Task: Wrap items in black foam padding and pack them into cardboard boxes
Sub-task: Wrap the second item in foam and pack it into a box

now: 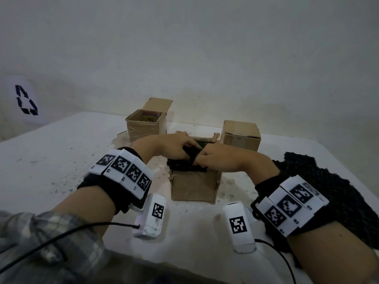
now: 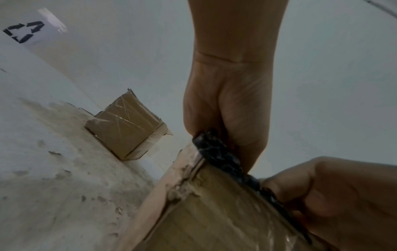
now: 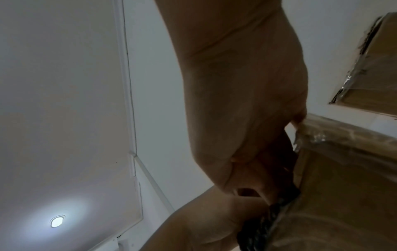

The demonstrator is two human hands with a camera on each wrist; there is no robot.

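Observation:
An open cardboard box [image 1: 194,186] stands mid-table. Black foam padding [image 1: 180,166] bulges out of its top, wrapped round an item of which only a green sliver [image 1: 203,143] shows. Both hands meet over the box mouth. My left hand [image 1: 190,149] grips the foam from the left, its fingers laid over the top. My right hand [image 1: 202,160] pinches a fold of the same foam from the right. In the left wrist view the left hand [image 2: 227,118] holds the foam edge [image 2: 217,152] at the box rim [image 2: 193,169]. The right hand [image 3: 247,127] also shows against the foam [image 3: 262,227].
An open box [image 1: 146,126] with something colourful inside stands at the back left. A closed box [image 1: 241,135] stands at the back right. A loose black foam sheet [image 1: 328,193] lies under my right forearm. A white bin [image 1: 26,99] with a recycling mark stands beyond the table's left edge.

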